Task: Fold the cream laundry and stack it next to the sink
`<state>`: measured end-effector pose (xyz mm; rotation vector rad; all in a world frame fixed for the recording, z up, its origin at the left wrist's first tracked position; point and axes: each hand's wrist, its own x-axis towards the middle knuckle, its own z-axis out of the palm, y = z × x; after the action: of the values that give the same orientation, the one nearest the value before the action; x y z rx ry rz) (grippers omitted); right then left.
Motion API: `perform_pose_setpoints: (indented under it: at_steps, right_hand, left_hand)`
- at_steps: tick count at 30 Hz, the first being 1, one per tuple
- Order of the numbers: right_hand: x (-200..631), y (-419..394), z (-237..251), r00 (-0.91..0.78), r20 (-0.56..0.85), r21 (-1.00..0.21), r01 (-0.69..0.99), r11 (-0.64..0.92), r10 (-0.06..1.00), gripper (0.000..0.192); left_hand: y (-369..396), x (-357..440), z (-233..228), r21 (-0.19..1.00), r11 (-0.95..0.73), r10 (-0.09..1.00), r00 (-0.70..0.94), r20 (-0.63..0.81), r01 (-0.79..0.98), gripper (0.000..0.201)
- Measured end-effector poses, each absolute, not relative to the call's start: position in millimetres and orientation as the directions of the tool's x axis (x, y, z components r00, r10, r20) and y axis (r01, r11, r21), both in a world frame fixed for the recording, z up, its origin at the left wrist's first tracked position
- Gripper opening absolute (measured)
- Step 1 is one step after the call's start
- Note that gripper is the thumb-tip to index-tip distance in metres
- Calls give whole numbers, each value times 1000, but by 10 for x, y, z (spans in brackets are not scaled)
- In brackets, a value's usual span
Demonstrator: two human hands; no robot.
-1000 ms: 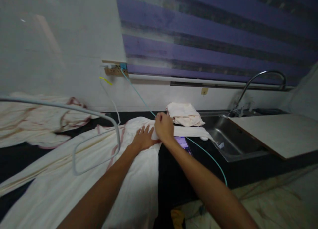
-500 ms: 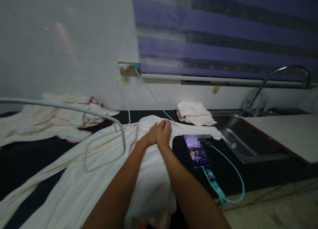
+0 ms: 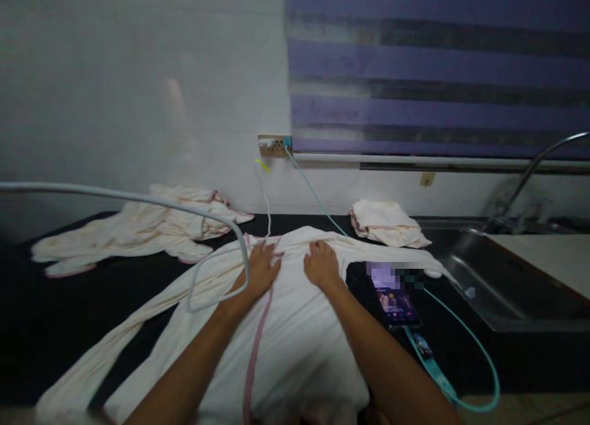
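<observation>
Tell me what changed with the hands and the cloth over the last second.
The right hand let go of the pinched fold and now lies flat on the cream cloth. The left hand slid left, so the hands, touching half a second ago, are apart. A pink-edged hem now runs between them. The phone, uncovered when the fold came back, the teal cable, the folded towel and the far cloth pile stayed put.

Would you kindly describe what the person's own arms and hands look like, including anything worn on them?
Both forearms are bare right to the picture's lower edge: no sleeve shows. The left hand and the right hand wear no glove, and no ring, watch or bracelet can be made out, though the light is dim. No markings are visible on either arm.
</observation>
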<state>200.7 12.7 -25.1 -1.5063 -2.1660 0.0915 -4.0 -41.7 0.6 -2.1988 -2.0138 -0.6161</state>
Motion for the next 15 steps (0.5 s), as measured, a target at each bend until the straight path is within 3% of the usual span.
perform_pose_setpoints:
  at_steps: [3,5,9,15]
  right_hand:
    - [2054,123,-270,-284,325,-301,873,383,902,49]
    - [2113,117,-261,-299,291,-284,880,381,909,51]
    - [2222,116,-161,-333,217,-263,885,383,918,52]
    - [1861,113,6,-161,139,-294,935,196,977,55]
  left_hand:
    - [-639,-291,40,254,-102,880,-31,473,962,51]
    - [-717,-500,-21,242,-32,885,-84,458,970,53]
    - [-794,-810,-260,154,144,927,-187,326,978,66]
    - [-897,-668,-297,2,165,934,-157,322,986,72]
